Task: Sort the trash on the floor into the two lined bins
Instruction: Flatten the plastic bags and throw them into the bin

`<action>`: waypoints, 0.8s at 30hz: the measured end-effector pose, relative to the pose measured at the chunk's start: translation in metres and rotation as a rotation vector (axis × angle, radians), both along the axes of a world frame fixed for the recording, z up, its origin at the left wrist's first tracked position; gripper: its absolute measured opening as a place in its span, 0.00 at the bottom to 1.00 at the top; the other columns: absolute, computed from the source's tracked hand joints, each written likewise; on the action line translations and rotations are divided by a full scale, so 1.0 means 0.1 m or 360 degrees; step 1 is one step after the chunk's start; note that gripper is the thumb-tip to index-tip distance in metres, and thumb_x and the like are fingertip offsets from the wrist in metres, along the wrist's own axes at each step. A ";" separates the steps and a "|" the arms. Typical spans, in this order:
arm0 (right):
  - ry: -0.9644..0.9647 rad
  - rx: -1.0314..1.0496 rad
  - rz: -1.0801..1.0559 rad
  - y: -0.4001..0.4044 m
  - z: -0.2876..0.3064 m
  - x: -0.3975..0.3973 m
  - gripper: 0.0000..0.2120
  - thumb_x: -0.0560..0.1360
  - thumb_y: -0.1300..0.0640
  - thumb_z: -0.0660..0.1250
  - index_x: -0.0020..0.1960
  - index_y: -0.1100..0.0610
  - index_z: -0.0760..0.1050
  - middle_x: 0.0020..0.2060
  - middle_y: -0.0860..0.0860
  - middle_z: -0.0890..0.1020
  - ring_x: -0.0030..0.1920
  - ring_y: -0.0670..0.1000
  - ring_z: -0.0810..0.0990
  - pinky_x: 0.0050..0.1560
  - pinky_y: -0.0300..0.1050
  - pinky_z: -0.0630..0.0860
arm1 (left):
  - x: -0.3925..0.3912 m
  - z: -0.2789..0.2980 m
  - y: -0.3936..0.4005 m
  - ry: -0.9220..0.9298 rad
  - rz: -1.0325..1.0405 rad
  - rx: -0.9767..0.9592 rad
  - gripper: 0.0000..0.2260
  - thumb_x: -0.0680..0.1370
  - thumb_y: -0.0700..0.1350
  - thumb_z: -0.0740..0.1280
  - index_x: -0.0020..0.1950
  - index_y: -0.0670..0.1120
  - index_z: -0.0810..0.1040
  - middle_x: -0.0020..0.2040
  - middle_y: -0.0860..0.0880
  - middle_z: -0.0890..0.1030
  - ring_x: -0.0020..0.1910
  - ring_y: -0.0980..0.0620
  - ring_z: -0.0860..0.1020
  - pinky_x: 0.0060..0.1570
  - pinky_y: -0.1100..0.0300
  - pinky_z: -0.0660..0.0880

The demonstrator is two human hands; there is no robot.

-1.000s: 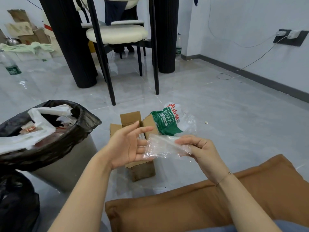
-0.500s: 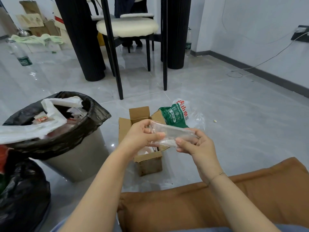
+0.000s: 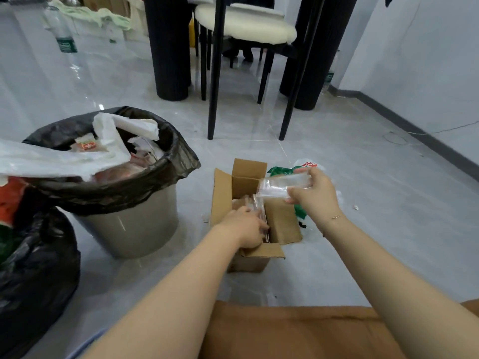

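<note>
Fingers of the right hand are curled round a folded clear plastic wrapper, pinching it between thumb and fingertips just above the far right corner of a cardboard box. The wrapper is held clear of the floor, one end hanging down toward the box opening. The left hand reaches into the open top of the box; its fingers are partly hidden among the contents, and whether they grip anything cannot be told. The box stands upright on the grey tiled floor, flaps open, with more clear plastic visible inside.

Just beyond and to the right of the box lies a green and white plastic bag, partly hidden behind the right hand. A small white scrap lies on the floor further right.

To the left of the box stands a grey bin with a black liner folded over its rim. It is filled with white foam pieces, paper and wrappers, some overhanging the left side. At the near left edge sits a second black bag, holding red and green material at its top.

A brown cushion lies across the near edge of the view. At the far side stand a chair with a cream seat, thin black legs and two thick black pillars. A plastic bottle with a green label stands at the far left.
</note>
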State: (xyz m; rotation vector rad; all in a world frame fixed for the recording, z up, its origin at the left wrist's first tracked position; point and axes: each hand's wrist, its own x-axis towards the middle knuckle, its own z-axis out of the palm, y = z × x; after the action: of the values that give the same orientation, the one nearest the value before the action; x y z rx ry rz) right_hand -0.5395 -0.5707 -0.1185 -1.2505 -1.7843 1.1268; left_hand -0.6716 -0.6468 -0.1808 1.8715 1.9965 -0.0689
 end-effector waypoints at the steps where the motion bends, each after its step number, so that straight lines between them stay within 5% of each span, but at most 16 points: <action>1: -0.0019 -0.0025 -0.0002 0.03 -0.03 -0.07 0.19 0.71 0.72 0.64 0.56 0.54 0.72 0.50 0.56 0.77 0.39 0.50 0.82 0.32 0.35 0.79 | 0.00 -0.02 -0.01 0.0009 0.0051 0.0016 0.19 0.82 0.52 0.54 0.73 0.56 0.66 0.78 0.47 0.55 0.75 0.42 0.53 0.74 0.46 0.53; 6: -0.0346 0.0222 0.0025 0.04 -0.11 -0.18 0.20 0.69 0.71 0.63 0.55 0.52 0.69 0.42 0.45 0.73 0.40 0.55 0.81 0.39 0.51 0.81 | 0.01 -0.07 0.00 0.0020 0.0317 0.0148 0.21 0.79 0.58 0.61 0.69 0.52 0.69 0.74 0.44 0.61 0.72 0.39 0.57 0.69 0.46 0.59; 14: -0.0540 0.0364 0.0083 -0.01 -0.17 -0.22 0.18 0.71 0.70 0.60 0.53 0.51 0.67 0.40 0.49 0.75 0.33 0.58 0.82 0.35 0.51 0.79 | -0.11 -0.14 0.08 -0.0123 0.0509 0.0277 0.18 0.72 0.55 0.72 0.60 0.51 0.78 0.68 0.45 0.66 0.69 0.41 0.62 0.70 0.50 0.61; 18: -0.0818 0.0757 0.0264 -0.01 -0.19 -0.26 0.16 0.72 0.68 0.59 0.55 0.52 0.68 0.31 0.49 0.74 0.32 0.50 0.74 0.31 0.45 0.70 | -0.21 -0.15 0.04 -0.0221 0.0504 0.0269 0.23 0.76 0.44 0.67 0.70 0.53 0.69 0.73 0.43 0.62 0.73 0.41 0.58 0.72 0.48 0.59; 21: -0.0945 0.0831 0.0329 0.02 -0.15 -0.34 0.15 0.73 0.69 0.59 0.56 0.54 0.70 0.31 0.46 0.71 0.33 0.49 0.72 0.30 0.39 0.63 | -0.19 -0.12 0.03 -0.0220 0.0509 0.0232 0.22 0.76 0.40 0.64 0.70 0.53 0.72 0.76 0.43 0.58 0.75 0.40 0.54 0.73 0.48 0.56; 24: -0.1063 0.0833 0.0428 0.05 -0.10 -0.43 0.17 0.71 0.69 0.59 0.56 0.54 0.71 0.36 0.52 0.76 0.38 0.54 0.75 0.34 0.44 0.68 | -0.20 -0.15 0.04 -0.0353 0.0619 0.0176 0.19 0.77 0.38 0.63 0.68 0.46 0.74 0.75 0.43 0.60 0.74 0.41 0.56 0.72 0.50 0.61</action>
State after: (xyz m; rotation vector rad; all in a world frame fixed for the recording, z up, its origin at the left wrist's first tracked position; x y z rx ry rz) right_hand -0.5825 -0.5654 -0.1288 -1.1448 -2.5846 0.3044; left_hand -0.6916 -0.6433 -0.1960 1.4438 2.1983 0.3483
